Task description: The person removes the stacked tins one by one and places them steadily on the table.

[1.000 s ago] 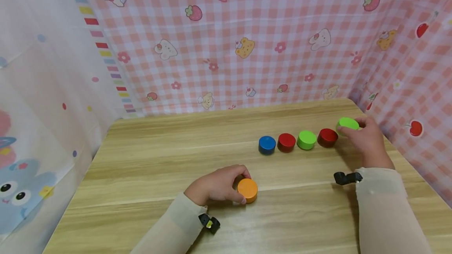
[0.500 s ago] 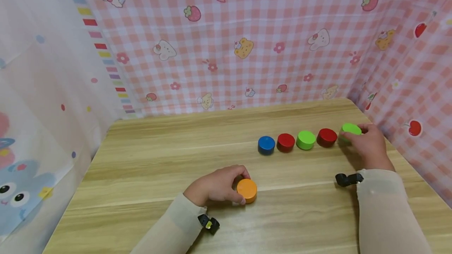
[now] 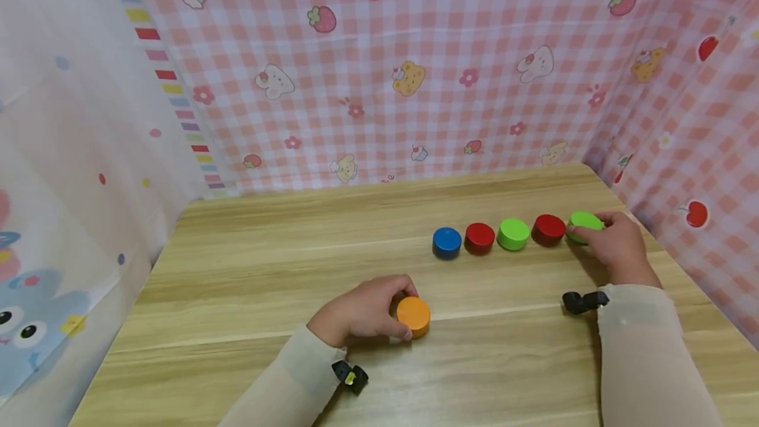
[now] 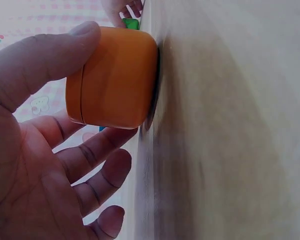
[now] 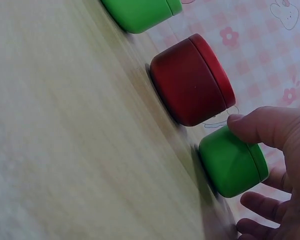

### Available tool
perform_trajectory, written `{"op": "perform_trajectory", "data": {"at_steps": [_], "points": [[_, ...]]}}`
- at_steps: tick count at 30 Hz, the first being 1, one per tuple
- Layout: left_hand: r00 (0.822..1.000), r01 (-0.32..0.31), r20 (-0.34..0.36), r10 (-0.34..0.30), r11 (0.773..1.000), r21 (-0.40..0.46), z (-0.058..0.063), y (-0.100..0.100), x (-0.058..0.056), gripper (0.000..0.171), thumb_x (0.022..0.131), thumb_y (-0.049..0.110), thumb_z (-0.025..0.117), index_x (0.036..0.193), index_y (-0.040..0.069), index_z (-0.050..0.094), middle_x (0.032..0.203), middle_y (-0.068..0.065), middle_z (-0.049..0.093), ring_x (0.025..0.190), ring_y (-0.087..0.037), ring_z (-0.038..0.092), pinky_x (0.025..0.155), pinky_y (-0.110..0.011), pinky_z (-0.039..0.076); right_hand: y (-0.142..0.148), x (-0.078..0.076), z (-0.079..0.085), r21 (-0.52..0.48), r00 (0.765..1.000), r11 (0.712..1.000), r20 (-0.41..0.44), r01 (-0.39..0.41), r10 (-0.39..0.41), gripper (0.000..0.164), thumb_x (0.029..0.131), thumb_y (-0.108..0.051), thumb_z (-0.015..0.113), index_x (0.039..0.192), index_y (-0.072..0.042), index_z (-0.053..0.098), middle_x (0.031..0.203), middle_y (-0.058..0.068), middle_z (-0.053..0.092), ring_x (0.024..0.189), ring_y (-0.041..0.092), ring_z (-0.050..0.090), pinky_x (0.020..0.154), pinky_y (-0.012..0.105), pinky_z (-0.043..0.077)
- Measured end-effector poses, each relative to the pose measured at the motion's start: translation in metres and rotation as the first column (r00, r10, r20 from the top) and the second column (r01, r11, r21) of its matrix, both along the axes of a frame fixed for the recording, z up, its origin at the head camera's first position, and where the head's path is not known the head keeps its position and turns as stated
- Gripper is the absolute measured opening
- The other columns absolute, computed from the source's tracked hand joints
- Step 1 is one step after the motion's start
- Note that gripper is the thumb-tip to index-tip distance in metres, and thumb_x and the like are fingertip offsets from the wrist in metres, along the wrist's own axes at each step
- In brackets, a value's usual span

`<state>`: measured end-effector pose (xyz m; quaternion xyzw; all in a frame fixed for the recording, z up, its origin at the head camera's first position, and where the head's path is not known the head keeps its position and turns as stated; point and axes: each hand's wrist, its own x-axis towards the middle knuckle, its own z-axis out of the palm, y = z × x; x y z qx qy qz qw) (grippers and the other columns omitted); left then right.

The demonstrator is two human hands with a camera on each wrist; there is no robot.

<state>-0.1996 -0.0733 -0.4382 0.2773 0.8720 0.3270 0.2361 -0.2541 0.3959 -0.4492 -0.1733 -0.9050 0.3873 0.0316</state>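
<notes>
Near the middle of the table, my left hand [image 3: 370,308] pinches a small round orange lidded tin [image 3: 413,316] between thumb and fingers. In the left wrist view the orange tin [image 4: 117,77] is upright, its base at or just above the wood; I cannot tell which. My right hand [image 3: 619,246] grips a light green lidded tin [image 3: 584,224] at the right end of a row. To its left stand a red tin [image 3: 549,230], another green tin [image 3: 513,234], a second red tin [image 3: 479,238] and a blue tin [image 3: 447,242]. A narrow gap separates the held green tin [image 5: 232,162] from its red neighbour [image 5: 190,82].
The wooden table [image 3: 267,249] meets a pink checked cloth [image 3: 356,84] at the back. More checked cloth [image 3: 700,150] hangs along the right edge, and a white patterned curtain [image 3: 71,117] at the left.
The green tin in my right hand has come down to the table, then shifted slightly left towards the red tin. My left hand stays almost still with the orange tin.
</notes>
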Motion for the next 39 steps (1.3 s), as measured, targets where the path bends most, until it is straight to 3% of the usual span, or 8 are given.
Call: {"op": "perform_trajectory", "data": {"at_steps": [9,15,19,27,32,39], "points": [[0.993,-0.108,-0.038,0.109,0.993,0.036,0.008,0.0,-0.004,0.044,0.082,0.027,0.091,0.116,0.028,0.063,0.119,0.009,0.066,0.111,-0.02,0.058,0.101,-0.044,0.047,0.004,0.003,0.0,0.004,1.0,1.0,0.013,-0.005,0.005,0.079,0.1,-0.044,0.068,0.147,0.013,0.042,0.143,0.036,0.047,0.119,0.047,0.049,0.083,0.038,0.043],[0.973,-0.207,-0.093,0.21,0.978,0.034,0.016,0.004,-0.012,0.047,0.083,0.03,0.09,0.122,0.024,0.064,0.125,0.004,0.066,0.104,-0.022,0.058,0.097,-0.045,0.045,0.005,0.003,-0.004,-0.005,1.0,1.0,0.003,-0.002,0.002,0.078,0.099,-0.044,0.069,0.146,0.012,0.043,0.14,0.034,0.049,0.119,0.045,0.05,0.086,0.04,0.044],[0.956,-0.251,-0.153,0.25,0.968,0.012,0.022,0.009,-0.023,0.05,0.084,0.031,0.09,0.125,0.02,0.063,0.132,0.0,0.065,0.109,-0.024,0.057,0.103,-0.049,0.04,0.006,0.002,-0.005,-0.005,1.0,1.0,-0.004,0.0,0.0,0.077,0.099,-0.044,0.069,0.146,0.012,0.043,0.14,0.034,0.049,0.118,0.045,0.05,0.085,0.038,0.044],[0.919,-0.331,-0.234,0.318,0.943,-0.018,0.031,0.021,-0.049,0.054,0.084,0.036,0.089,0.129,0.018,0.064,0.135,0.0,0.065,0.12,-0.027,0.056,0.111,-0.05,0.036,0.003,0.001,-0.003,0.004,1.0,1.0,-0.002,-0.004,0.004,0.081,0.099,-0.045,0.069,0.148,0.012,0.042,0.143,0.035,0.048,0.121,0.047,0.05,0.095,0.051,0.046],[0.904,-0.365,-0.254,0.344,0.93,-0.039,0.029,0.028,-0.063,0.057,0.086,0.039,0.088,0.134,0.018,0.064,0.138,-0.002,0.063,0.124,-0.029,0.055,0.113,-0.054,0.035,0.003,-0.001,-0.003,0.011,1.0,1.0,0.005,0.0,0.0,0.08,0.099,-0.044,0.069,0.149,0.011,0.041,0.144,0.035,0.047,0.121,0.047,0.049,0.095,0.052,0.046],[0.89,-0.403,-0.289,0.354,0.906,-0.132,0.02,0.036,-0.077,0.059,0.088,0.047,0.084,0.138,0.021,0.065,0.138,-0.003,0.064,0.119,-0.029,0.056,0.101,-0.051,0.037,0.004,-0.003,-0.005,-0.004,1.0,1.0,-0.004,0.0,0.0,0.078,0.098,-0.045,0.07,0.147,0.01,0.043,0.143,0.034,0.049,0.121,0.045,0.05,0.094,0.049,0.046]]}}
